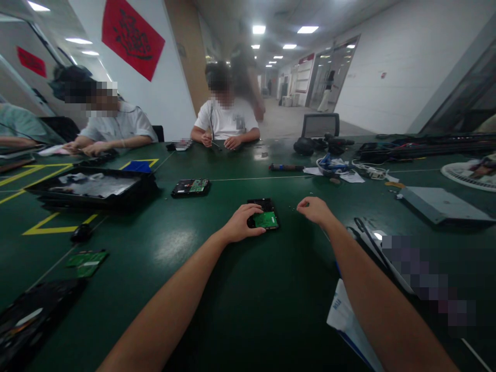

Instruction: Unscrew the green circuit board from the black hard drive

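A black hard drive with a green circuit board [266, 220] lies flat on the green table in front of me. Around its left side, my left hand [245, 222] grips it, with the thumb along the near edge and the fingers over the far part. To the right of the drive, my right hand [314, 211] hovers low by the tabletop, thumb and fingertips pinched together. Whatever may be between those fingertips is too small to make out. Several tiny screws [293, 208] lie just left of the right fingertips.
Another hard drive [190, 187] lies beyond my left hand. A black tray [96, 186] stands at left, near a loose circuit board [88, 262]. On the right are a grey metal box [445, 204] and a white packet [351, 320] under my forearm. Co-workers sit across the table.
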The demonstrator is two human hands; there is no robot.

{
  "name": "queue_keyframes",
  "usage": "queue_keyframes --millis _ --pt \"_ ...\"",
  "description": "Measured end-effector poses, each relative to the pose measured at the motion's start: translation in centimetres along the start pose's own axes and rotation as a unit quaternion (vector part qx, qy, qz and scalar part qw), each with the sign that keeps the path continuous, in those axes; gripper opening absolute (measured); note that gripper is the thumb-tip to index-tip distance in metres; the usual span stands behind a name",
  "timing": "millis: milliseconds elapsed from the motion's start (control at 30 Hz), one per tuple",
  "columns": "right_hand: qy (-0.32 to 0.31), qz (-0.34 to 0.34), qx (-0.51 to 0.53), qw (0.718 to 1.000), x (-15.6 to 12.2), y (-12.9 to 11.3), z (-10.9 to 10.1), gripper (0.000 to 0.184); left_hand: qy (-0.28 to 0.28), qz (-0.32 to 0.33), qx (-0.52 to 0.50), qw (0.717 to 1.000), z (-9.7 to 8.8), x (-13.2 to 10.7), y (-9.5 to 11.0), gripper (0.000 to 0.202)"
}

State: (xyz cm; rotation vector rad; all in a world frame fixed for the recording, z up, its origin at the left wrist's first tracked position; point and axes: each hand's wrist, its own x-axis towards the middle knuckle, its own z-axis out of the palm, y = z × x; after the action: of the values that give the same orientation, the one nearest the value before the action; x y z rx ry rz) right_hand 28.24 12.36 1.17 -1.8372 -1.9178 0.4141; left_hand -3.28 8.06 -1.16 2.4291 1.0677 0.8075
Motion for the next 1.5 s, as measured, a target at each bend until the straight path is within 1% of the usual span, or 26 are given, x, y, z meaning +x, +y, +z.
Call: queue_keyframes --millis 100,200,300,400,600,700,767,867,933,967,1000,1067,1200,1367,1500 --pt "-0.011 -0.012 -0.007 1.0 -0.3 0.3 0.4 0.008 -0.005 -0.007 -0.005 1.0 -0.1 0.0 0.1 0.064" --pt "-0.015 -0.036 -0.011 0.999 -0.4 0.0 1.1 0.012 -0.007 -0.009 -0.007 1.0 -0.1 0.0 0.0 0.065" --pt "-0.02 -0.051 -0.021 0.998 -0.3 -0.3 1.5 0.01 0.0 -0.004 -0.007 1.0 0.0 0.0 -0.1 0.064" --pt "-0.019 -0.05 -0.033 0.998 -0.1 -0.4 1.7 0.008 0.001 -0.002 -0.008 1.0 0.1 0.0 -0.2 0.064" --pt "-0.024 -0.042 -0.046 0.998 0.2 -0.7 2.3 0.01 -0.002 -0.004 -0.007 1.0 0.1 -0.1 -0.3 0.066" --pt "-0.029 -0.048 -0.05 0.997 0.1 -1.8 2.5 0.01 0.001 -0.008 -0.008 1.0 0.2 -0.1 -0.4 0.066" --pt "-0.033 -0.071 -0.046 0.996 -0.2 -3.3 2.5 0.01 -0.002 -0.009 -0.007 1.0 0.2 -0.1 -0.5 0.067" --pt "-0.05 -0.138 -0.029 0.989 -1.0 -6.3 2.8 0.01 -0.004 -0.008 -0.008 1.0 0.2 0.0 -0.6 0.066" --pt "-0.082 -0.23 -0.023 0.969 -1.7 -8.3 3.2 0.008 -0.003 -0.007 -0.012 1.0 0.2 0.0 -0.6 0.066" --pt "-0.087 -0.256 -0.025 0.962 -2.1 -9.2 3.5 0.007 -0.001 -0.007 -0.015 1.0 0.2 0.0 -0.6 0.066" --pt "-0.088 -0.27 -0.032 0.958 -2.4 -9.9 3.8 0.006 0.001 -0.007 -0.017 1.0 0.2 -0.1 -0.6 0.065" --pt "-0.087 -0.269 -0.05 0.958 -3.0 -11.0 4.3 0.006 0.006 -0.006 -0.019 1.0 0.2 -0.1 -0.7 0.066" --pt "-0.077 -0.258 -0.064 0.961 -3.7 -11.6 4.6 0.008 0.008 -0.002 -0.018 1.0 0.3 -0.1 -0.8 0.065" --pt "-0.078 -0.266 -0.077 0.958 -4.0 -11.5 4.5 0.012 0.007 -0.009 -0.018 1.0 0.4 0.0 -0.7 0.067" --pt "-0.078 -0.267 -0.084 0.957 -4.4 -11.6 4.2 0.013 0.009 -0.007 -0.016 1.0 0.3 -0.1 -0.5 0.064"
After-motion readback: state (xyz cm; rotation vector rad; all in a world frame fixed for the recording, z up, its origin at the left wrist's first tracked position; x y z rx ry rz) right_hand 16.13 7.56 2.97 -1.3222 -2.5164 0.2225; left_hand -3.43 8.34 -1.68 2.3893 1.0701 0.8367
